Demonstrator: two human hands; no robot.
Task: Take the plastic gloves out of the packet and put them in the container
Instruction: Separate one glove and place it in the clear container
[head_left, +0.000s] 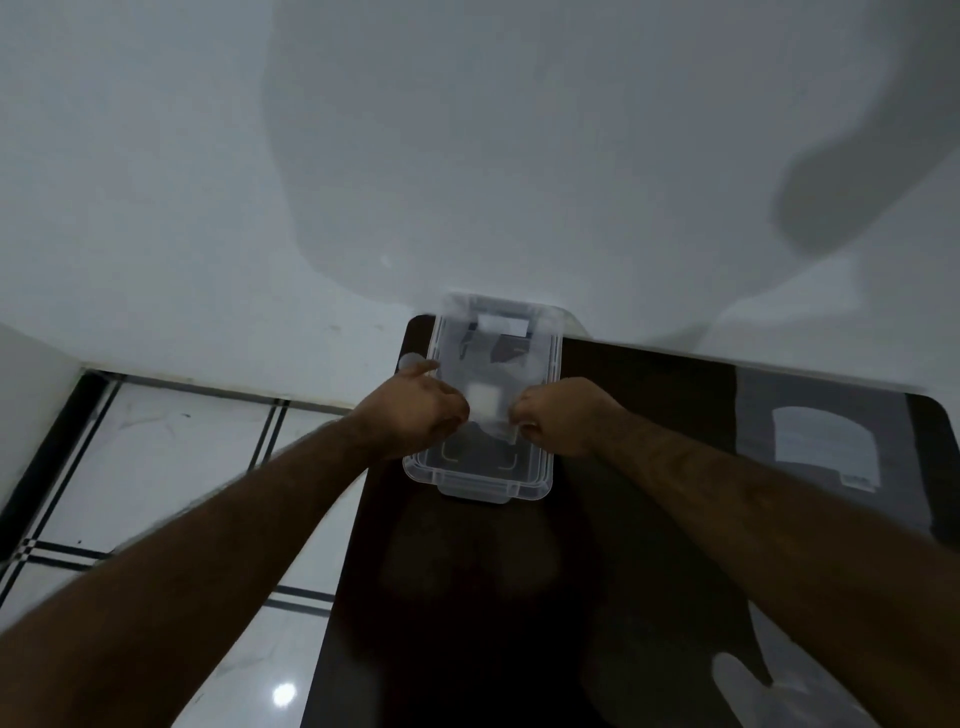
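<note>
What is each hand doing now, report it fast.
Left hand: closed, pinching the small folded translucent plastic piece over the clear plastic container.
Right hand: closed, pinching its other edge.

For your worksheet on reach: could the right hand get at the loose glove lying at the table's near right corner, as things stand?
Probably yes, once freed. The right hand is shut on a folded glove over the container. Bare table lies between it and the loose glove, with nothing in the way.
</note>
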